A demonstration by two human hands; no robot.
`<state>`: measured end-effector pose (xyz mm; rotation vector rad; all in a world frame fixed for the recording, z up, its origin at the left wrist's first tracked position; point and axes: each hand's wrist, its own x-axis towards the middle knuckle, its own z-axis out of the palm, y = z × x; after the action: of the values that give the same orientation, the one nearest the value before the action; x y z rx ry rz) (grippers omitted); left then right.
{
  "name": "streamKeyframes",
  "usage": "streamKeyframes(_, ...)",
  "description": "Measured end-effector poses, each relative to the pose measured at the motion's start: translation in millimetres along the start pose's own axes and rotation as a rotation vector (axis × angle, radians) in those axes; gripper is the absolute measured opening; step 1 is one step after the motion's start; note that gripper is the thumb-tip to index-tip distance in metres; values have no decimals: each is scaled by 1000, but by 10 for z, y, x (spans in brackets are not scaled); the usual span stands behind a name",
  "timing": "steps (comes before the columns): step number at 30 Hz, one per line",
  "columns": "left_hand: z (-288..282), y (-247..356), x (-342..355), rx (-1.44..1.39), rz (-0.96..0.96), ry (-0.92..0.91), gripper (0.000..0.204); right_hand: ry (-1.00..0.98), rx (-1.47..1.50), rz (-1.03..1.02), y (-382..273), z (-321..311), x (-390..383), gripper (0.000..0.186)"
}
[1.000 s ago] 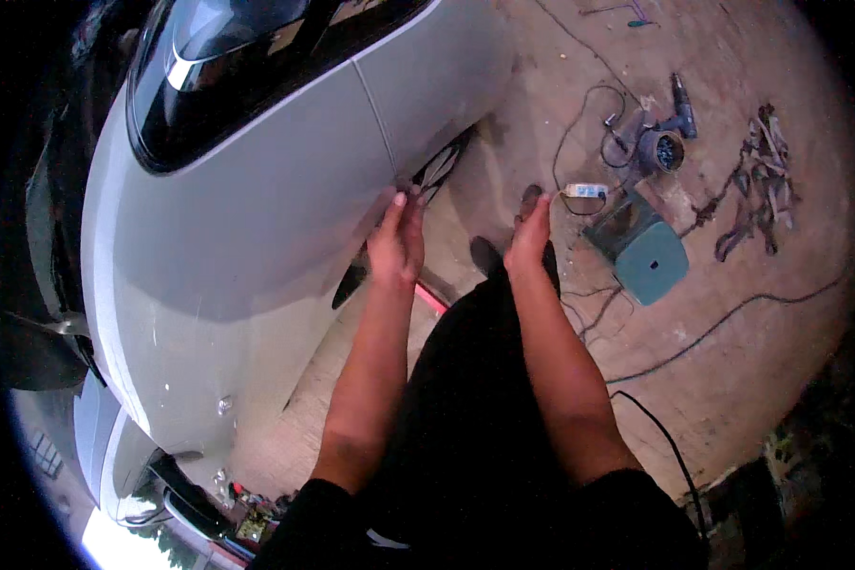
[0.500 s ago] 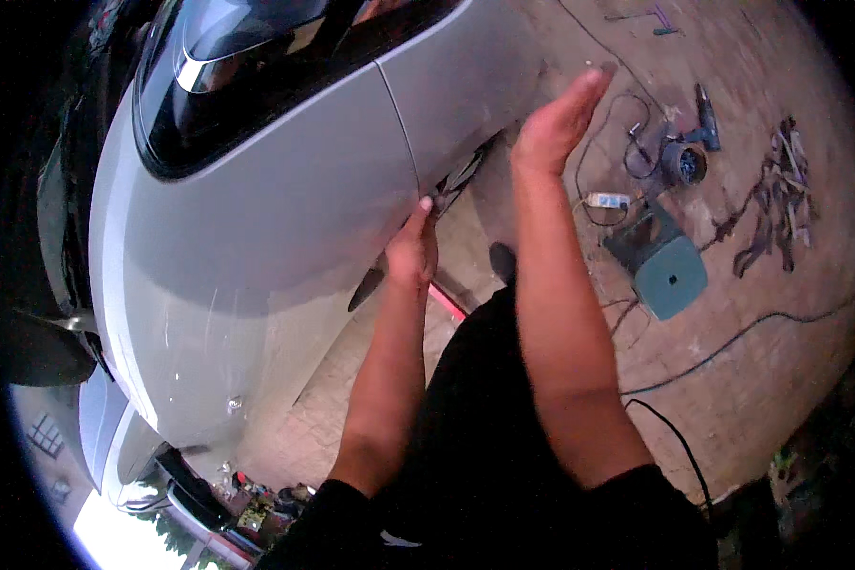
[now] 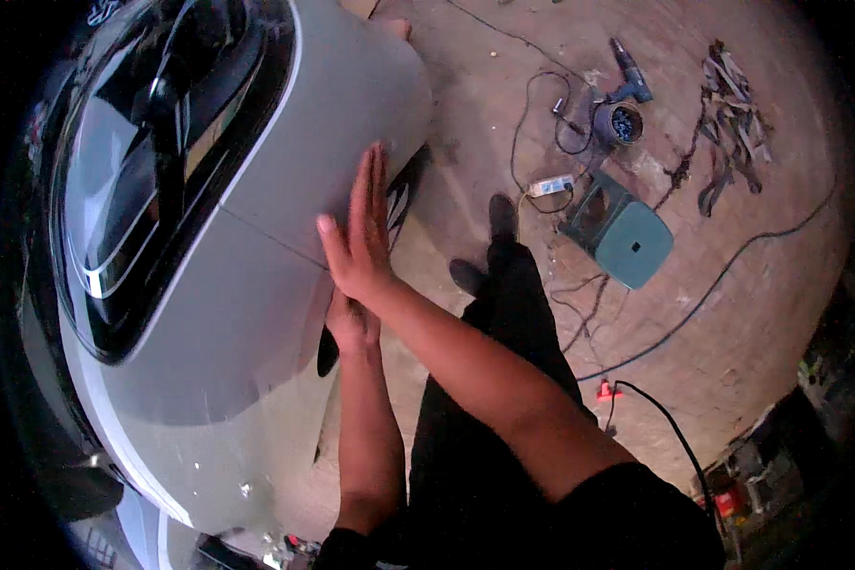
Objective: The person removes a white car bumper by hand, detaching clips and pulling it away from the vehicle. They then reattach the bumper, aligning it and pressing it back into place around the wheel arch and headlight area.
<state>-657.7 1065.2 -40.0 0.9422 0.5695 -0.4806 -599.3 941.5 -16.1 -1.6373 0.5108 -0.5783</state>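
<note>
A silver-grey car body (image 3: 256, 313) with a dark window fills the left side, and a thin panel seam runs down to its lower edge. My right hand (image 3: 359, 242) lies along that lower edge near the seam. Its fingers are stretched out and its thumb is apart, with nothing held. Just below it my left hand (image 3: 353, 325) is at the same edge, its fingers hidden behind the right hand. A dark, narrow shape (image 3: 328, 353) shows beside the left hand, under the car's edge.
On the floor to the right stand a blue-green stool (image 3: 636, 245) and a round container (image 3: 620, 123) with blue bits. A power drill (image 3: 631, 71), a white power strip (image 3: 552, 185), grey strips (image 3: 734, 133) and a long cable (image 3: 703, 318) lie around them. My dark shoes (image 3: 502, 218) are below.
My right hand has come from the right, above the floor, over to the car's edge beside my left hand. The view has shifted, so the car and floor things sit differently.
</note>
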Motion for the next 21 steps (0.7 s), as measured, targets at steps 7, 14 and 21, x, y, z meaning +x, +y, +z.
streamKeyframes(7,-248,-16,109,13,187,46,34,506,166,537,878,-705,598,70)
streamKeyframes(14,-29,20,47,-94,150,89,44,67,126,175,401,-198,676,78)
streamKeyframes(21,745,-107,224,-75,59,54,51,6,-498,477,2234,-1231,-810,68)
